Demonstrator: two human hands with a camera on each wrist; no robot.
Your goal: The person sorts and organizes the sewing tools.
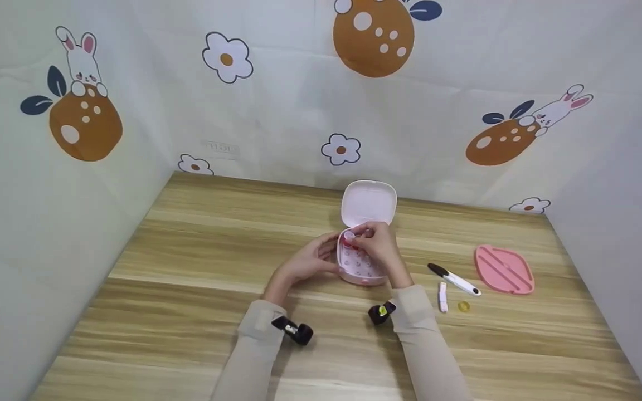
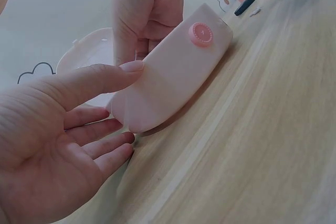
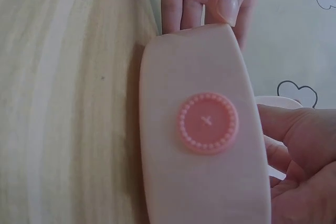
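A pale pink box (image 1: 364, 282) with a round pink button on its front stands on the table, its hinged lid (image 1: 369, 203) raised at the back. A patterned lining covers the inside. My left hand (image 1: 311, 257) touches the box's left side with fairly straight fingers, the thumb (image 2: 118, 77) lying against the wall's edge. Over the box's interior, my right hand (image 1: 378, 245) pinches a small red-and-white spool-like piece (image 1: 349, 238) at the back left corner. In the wrist views the box wall hides the right fingertips and that piece.
Right of the box lie a slim black-and-white tool (image 1: 455, 278), a small white-and-pink strip (image 1: 443, 297), a yellowish ring-shaped piece (image 1: 463, 306) and a pink slotted tray (image 1: 504, 269). A patterned cloth wall (image 1: 276, 122) borders the wooden table (image 1: 187, 312) behind and on both sides.
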